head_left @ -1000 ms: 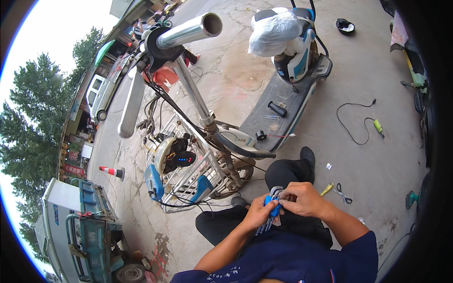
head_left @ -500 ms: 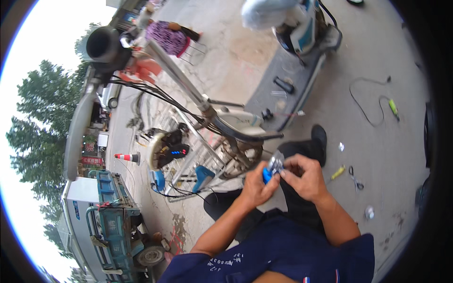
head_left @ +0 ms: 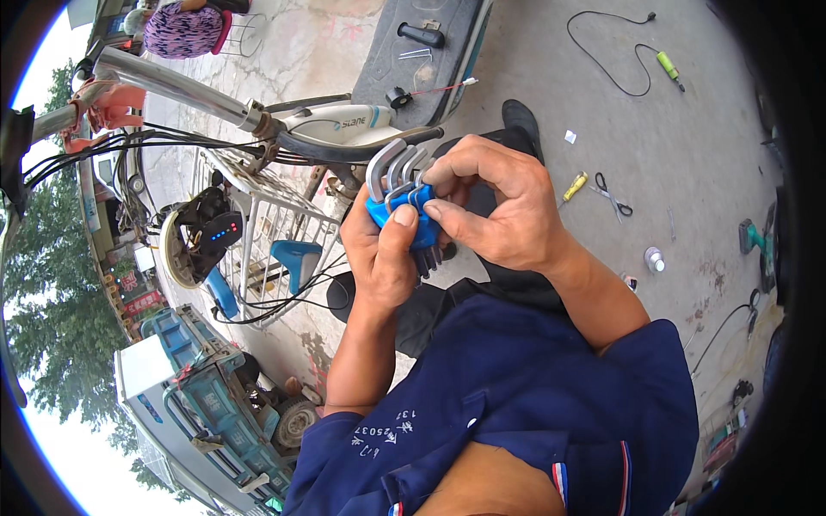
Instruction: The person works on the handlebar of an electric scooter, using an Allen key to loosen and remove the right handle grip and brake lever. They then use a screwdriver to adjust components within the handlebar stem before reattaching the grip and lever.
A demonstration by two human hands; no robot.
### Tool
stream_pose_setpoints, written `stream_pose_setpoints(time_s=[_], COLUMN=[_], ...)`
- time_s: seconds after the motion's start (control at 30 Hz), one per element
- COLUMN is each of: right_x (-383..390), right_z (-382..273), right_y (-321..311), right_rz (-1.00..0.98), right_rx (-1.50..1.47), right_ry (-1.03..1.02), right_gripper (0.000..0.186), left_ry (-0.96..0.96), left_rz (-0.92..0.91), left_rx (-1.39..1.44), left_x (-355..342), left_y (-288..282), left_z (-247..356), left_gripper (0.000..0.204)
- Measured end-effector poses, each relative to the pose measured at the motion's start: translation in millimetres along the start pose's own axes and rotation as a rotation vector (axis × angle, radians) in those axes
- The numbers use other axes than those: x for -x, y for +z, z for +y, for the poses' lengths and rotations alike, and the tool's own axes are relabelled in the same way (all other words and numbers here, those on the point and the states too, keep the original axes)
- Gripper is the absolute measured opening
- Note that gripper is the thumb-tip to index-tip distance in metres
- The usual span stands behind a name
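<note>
Hex keys [head_left: 387, 168]: seated side by side in the blue holder [head_left: 397, 225], bent ends above it, straight ends below.
Left hand [head_left: 379, 254]: the holder is gripped, with the fingers closed round it and the thumb pressed on its front.
Right hand [head_left: 499, 202]: held at the holder's right edge, thumb and forefinger brought close together beside the keys; whether one is pinched cannot be told.
Screwdriver [head_left: 575, 186] and scissors [head_left: 613, 198]: laid near each other on the ground [head_left: 551, 86], right of the holder.
Scooter display [head_left: 219, 229]: exposed and lit in a pale round shell [head_left: 169, 249], left of the holder.
Footboard [head_left: 379, 79]: set beyond the holder; a black handlebar grip [head_left: 422, 35] and a round black part [head_left: 397, 97] are carried on it.
Corded green tool [head_left: 666, 64]: laid well beyond the holder, to its right.
Teal truck [head_left: 211, 396]: parked far to the holder's left.
Person [head_left: 182, 33]: seated farther off, beyond the holder and to its left.
</note>
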State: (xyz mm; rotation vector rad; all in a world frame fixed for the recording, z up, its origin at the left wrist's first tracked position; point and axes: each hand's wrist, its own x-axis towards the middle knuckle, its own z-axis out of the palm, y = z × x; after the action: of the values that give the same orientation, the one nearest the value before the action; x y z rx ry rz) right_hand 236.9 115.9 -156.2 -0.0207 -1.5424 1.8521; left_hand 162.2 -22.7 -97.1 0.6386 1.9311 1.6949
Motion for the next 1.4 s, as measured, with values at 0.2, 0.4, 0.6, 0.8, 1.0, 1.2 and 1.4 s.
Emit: stream_pose_setpoints(time_s=[0.2,0.4,0.6,0.8,1.0,1.2,1.4], right_x=[2.9,-2.4,-4.9,-9.3,-8.1,-0.2,6.1], right_z=[-6.1,-8.3,-14.7,-20.7,-20.7,-21.4,-22.0], right_y=[6.4,1.2,-1.9,3.2,6.4,5.7,3.1], right_rz=[-0.019,-0.107,-0.241,-0.214,-0.226,-0.22,-0.237], right_rx=[-0.108,-0.046,-0.034,0.029,0.071,0.117,0.16], right_ry=[0.034,-0.092,-0.02,-0.097,-0.159,-0.083,-0.05], right_gripper=[0.024,0.019,0.016,0.023,0.026,0.025,0.024], left_ry=[0.186,0.15,0.205,0.151,-0.049,-0.169,-0.147], left_rz=[-0.033,-0.086,-0.094,-0.13,-0.144,-0.187,-0.171], left_rx=[-0.238,-0.256,-0.324,-0.302,0.023,0.19,0.137], left_x=[5.1,8.7,10.1,15.4,21.7,25.8,29.3], left_y=[-8.5,-19.6,-26.3,-32.6,-25.7,-28.3,-26.9], left_z=[7.3,19.2,14.9,17.6,21.9,16.5,6.5], left_gripper=[0.039,0.035,0.036,0.038,0.048,0.049,0.05])
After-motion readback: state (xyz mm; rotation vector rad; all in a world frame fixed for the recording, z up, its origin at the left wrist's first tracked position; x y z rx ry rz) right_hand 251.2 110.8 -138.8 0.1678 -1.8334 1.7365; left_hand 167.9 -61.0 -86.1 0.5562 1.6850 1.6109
